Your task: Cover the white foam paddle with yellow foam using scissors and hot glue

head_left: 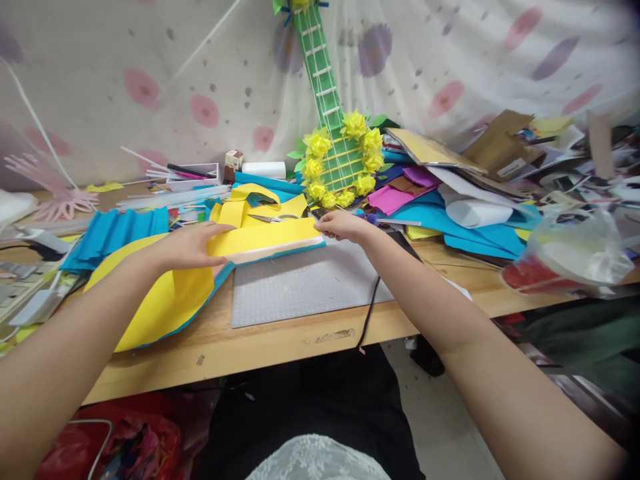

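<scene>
A yellow guitar-shaped craft piece [165, 303] with blue edges lies across the table's left side, its neck pointing right. My left hand [193, 245] is over the base of the neck, fingers on top and thumb along the near side. At the neck's far end, the fingertips of my right hand [343, 225] pinch the yellow paper edge. A pale strip [273, 249] runs along the neck's near side. Just behind it, scissors [273, 218] rest on loose yellow paper [233, 213]. Beneath the neck is a grey cutting mat [305, 287].
A green paper guitar with yellow flowers [327, 167] leans against the patterned curtain [200, 67]. Blue pleated paper [120, 233] lies at left. Papers and cardboard [505, 143] pile up at right, near a red plastic-covered container [535, 273]. A black cord [370, 313] hangs over the table edge.
</scene>
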A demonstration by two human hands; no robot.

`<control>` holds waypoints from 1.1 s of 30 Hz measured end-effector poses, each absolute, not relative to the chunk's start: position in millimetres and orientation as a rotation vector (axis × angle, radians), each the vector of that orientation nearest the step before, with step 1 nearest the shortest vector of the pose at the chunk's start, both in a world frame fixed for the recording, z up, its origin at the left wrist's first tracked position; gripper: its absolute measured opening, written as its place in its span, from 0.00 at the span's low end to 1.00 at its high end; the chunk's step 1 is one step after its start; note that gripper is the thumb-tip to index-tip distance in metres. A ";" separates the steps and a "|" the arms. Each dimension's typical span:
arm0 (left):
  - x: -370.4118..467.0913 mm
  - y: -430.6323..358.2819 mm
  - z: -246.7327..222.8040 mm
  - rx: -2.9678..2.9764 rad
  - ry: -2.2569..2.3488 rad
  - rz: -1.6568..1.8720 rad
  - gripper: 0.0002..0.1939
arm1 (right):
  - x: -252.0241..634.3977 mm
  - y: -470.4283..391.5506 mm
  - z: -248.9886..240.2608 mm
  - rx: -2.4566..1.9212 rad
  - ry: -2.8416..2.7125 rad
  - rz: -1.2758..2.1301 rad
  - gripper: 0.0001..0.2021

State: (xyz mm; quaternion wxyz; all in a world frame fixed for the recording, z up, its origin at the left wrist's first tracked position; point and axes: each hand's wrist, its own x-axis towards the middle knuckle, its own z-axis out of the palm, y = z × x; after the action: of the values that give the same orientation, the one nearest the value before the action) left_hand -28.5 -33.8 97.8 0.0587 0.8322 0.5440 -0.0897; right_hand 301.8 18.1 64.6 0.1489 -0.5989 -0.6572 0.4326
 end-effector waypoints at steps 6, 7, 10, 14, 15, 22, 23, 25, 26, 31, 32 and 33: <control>-11.8 -26.0 101.7 2.589 1.558 -0.467 0.38 | 312.6 20.0 41.0 -1.851 -2.110 0.823 0.11; -9.4 -25.0 103.0 2.603 1.549 -0.511 0.38 | 313.2 20.7 38.9 -1.875 -2.161 0.753 0.11; -3.1 -22.4 106.6 2.637 1.539 -0.633 0.37 | 313.3 22.1 34.9 -1.917 -2.283 0.622 0.12; 1.1 -19.7 106.3 2.593 1.513 -0.674 0.39 | 313.5 23.7 29.1 -1.953 -2.359 0.533 0.15; 1.3 -19.1 105.3 2.581 1.495 -0.669 0.40 | 313.8 24.1 27.1 -1.965 -2.373 0.505 0.15; 0.2 -15.3 101.4 2.561 1.482 -0.692 0.40 | 314.6 23.4 19.9 -2.011 -2.407 0.455 0.17; -0.4 -14.8 101.3 2.560 1.485 -0.697 0.39 | 314.3 23.0 20.1 -2.011 -2.404 0.457 0.17; -2.1 -13.9 100.7 2.561 1.489 -0.678 0.38 | 313.4 22.4 20.8 -2.014 -2.406 0.457 0.17; -3.0 -13.6 100.0 2.565 1.489 -0.663 0.38 | 312.7 21.9 21.2 -2.020 -2.409 0.449 0.18; -4.4 -13.0 95.7 2.581 1.486 -0.617 0.38 | 307.4 17.9 22.3 -2.061 -2.408 0.402 0.18; -3.7 -12.9 95.1 2.585 1.488 -0.614 0.38 | 306.7 17.1 22.5 -2.059 -2.402 0.405 0.18; -2.9 -12.9 94.7 2.588 1.490 -0.612 0.38 | 306.5 16.5 22.9 -2.051 -2.395 0.403 0.18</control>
State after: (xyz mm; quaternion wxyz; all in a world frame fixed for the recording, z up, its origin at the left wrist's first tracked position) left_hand -2.9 -12.9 94.7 0.0466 0.8480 0.4884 -0.2005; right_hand 306.5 16.5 22.9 -0.0183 -0.6451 -0.7533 0.1267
